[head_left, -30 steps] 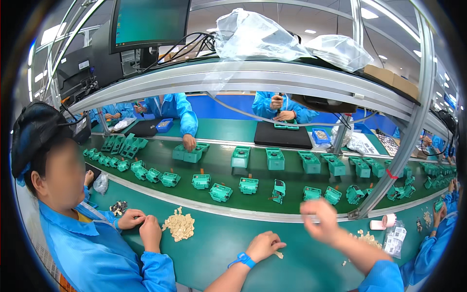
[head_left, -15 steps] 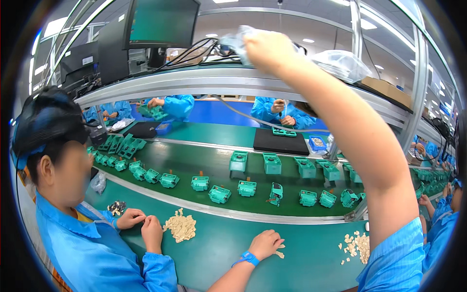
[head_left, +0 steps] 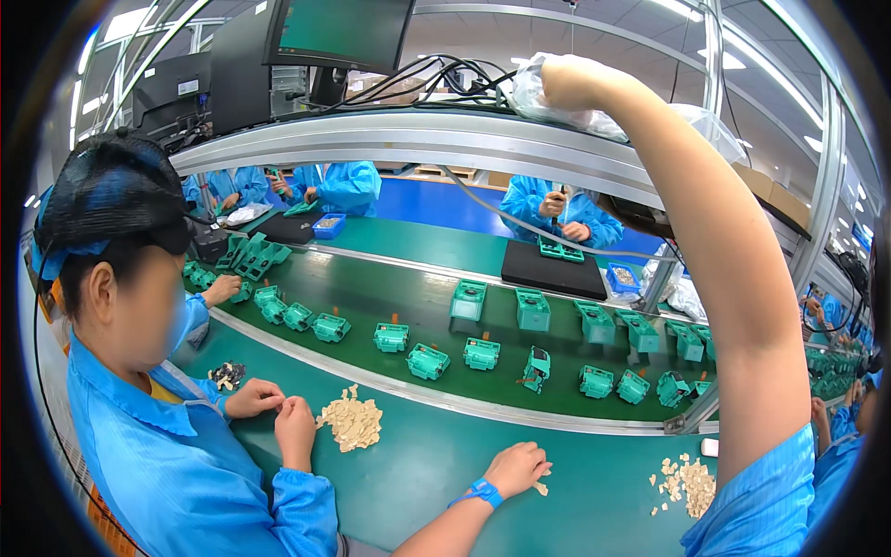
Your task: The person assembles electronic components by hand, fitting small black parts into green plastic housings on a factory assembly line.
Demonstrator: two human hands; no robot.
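My right hand [head_left: 577,84] is raised to the top shelf, its fingers closed on a clear plastic bag [head_left: 531,93]. Low on the green worktop rests my left hand [head_left: 518,469], a blue strap around its wrist. Its fingers are curled together at a small beige piece [head_left: 542,488], which shows just below the fingertips. To the right, beside my right sleeve, lies a loose pile of small beige pieces [head_left: 689,485].
A co-worker [head_left: 186,408] sits at the left, hands by another beige pile [head_left: 353,422] and a dark pile [head_left: 226,375]. Green housings [head_left: 483,354] stand in rows on the belt [head_left: 418,306] ahead. A metal shelf beam [head_left: 418,144] crosses above; a monitor [head_left: 339,32] stands upper left.
The view has shifted slightly. My right hand stays on the bag, which is now lower against the shelf. Less of the beige material shows by my left fingertips. Another worker's hand has reached the belt.
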